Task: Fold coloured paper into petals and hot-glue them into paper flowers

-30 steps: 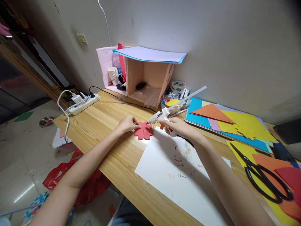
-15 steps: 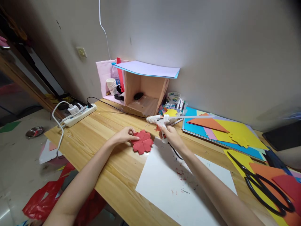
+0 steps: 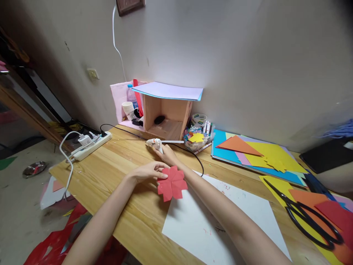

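My left hand (image 3: 149, 172) pinches a red paper flower (image 3: 172, 184) by its left edge, between thumb and fingers. The flower is tilted above the table, partly over the white paper sheet (image 3: 198, 224). Farther back, my right hand (image 3: 168, 155) is closed around the handle of a white glue gun (image 3: 156, 143), reaching past the flower. A long glue stick (image 3: 172, 141) juts from the gun's rear to the right, and its nozzle points left. My right forearm crosses over the white sheet.
Behind stands a cardboard box (image 3: 165, 125) with a lilac sheet on top. A power strip (image 3: 93, 145) lies at the left table edge. Coloured paper (image 3: 273, 154) is stacked at right, with black scissors (image 3: 309, 217) nearer. A tub (image 3: 195, 145) holds scraps.
My right hand has carried the glue gun left and back, lower toward the table. My left hand has turned the flower and brought it nearer to me. The view has shifted slightly.
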Tool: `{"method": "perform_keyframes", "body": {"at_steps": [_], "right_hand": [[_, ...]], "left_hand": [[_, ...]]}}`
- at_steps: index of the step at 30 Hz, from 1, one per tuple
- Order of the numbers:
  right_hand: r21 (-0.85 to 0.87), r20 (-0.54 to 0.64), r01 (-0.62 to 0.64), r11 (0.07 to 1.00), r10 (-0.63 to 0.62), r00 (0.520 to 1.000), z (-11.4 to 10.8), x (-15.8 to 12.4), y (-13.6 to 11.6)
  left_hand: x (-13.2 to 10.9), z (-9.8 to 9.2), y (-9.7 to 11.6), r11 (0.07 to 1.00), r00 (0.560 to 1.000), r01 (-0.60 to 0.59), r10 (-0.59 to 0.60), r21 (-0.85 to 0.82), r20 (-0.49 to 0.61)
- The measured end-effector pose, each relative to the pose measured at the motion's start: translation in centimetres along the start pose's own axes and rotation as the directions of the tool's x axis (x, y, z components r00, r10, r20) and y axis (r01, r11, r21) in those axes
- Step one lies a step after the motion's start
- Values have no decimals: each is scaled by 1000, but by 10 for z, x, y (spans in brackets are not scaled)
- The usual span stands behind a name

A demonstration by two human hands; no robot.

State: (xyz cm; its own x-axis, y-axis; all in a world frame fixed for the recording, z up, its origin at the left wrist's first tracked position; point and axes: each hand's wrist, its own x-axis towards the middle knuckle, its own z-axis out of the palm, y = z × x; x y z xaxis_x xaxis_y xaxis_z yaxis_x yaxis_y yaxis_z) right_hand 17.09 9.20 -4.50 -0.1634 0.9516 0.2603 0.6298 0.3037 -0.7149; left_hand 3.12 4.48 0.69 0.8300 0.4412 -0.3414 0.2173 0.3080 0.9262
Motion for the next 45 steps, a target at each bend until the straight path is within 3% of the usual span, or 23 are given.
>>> {"method": "perform_keyframes", "body": {"at_steps": [3, 6, 7, 9, 12, 14, 19, 23, 26, 32, 39, 45], "right_hand": [[76, 12, -25, 997, 25, 1000, -14, -15, 5], [176, -41, -96, 980, 105, 994, -49, -57, 11], [311, -87, -154, 938, 190, 978, -63, -75, 13], [537, -59, -268, 800, 353, 934, -90, -114, 14], [647, 143, -436, 626, 462, 875, -120, -167, 14], [613, 101, -447, 651, 497, 862, -132, -193, 15], [551, -161, -371, 747, 532, 831, -152, -232, 27], [545, -279, -300, 783, 507, 816, -160, -251, 36], [558, -327, -261, 788, 498, 804, -159, -257, 40], [562, -331, -262, 785, 503, 799, -156, -256, 46], [566, -380, -284, 774, 551, 743, -153, -256, 48], [566, -341, -286, 773, 535, 773, -154, -257, 43]], "left_hand": [[6, 10, 0, 999, 997, -23, 20, -35, -68], [14, 22, -1, 997, 988, -64, 56, -46, -147], [19, 26, -2, 996, 983, -79, 71, -38, -169], [34, 37, -5, 995, 974, -95, 91, -10, -206], [63, 61, -7, 993, 962, -105, 117, 63, -247], [84, 83, -7, 986, 960, -123, 148, 116, -239], [122, 143, -5, 931, 907, -217, 303, 293, -293], [141, 170, -10, 910, 888, -218, 335, 352, -314], [150, 173, -14, 915, 901, -235, 332, 328, -280], [156, 162, -16, 944, 925, -237, 292, 231, -243], [159, 156, -21, 959, 941, -269, 282, 88, -187], [152, 165, -20, 934, 913, -282, 331, 218, -240]]}}
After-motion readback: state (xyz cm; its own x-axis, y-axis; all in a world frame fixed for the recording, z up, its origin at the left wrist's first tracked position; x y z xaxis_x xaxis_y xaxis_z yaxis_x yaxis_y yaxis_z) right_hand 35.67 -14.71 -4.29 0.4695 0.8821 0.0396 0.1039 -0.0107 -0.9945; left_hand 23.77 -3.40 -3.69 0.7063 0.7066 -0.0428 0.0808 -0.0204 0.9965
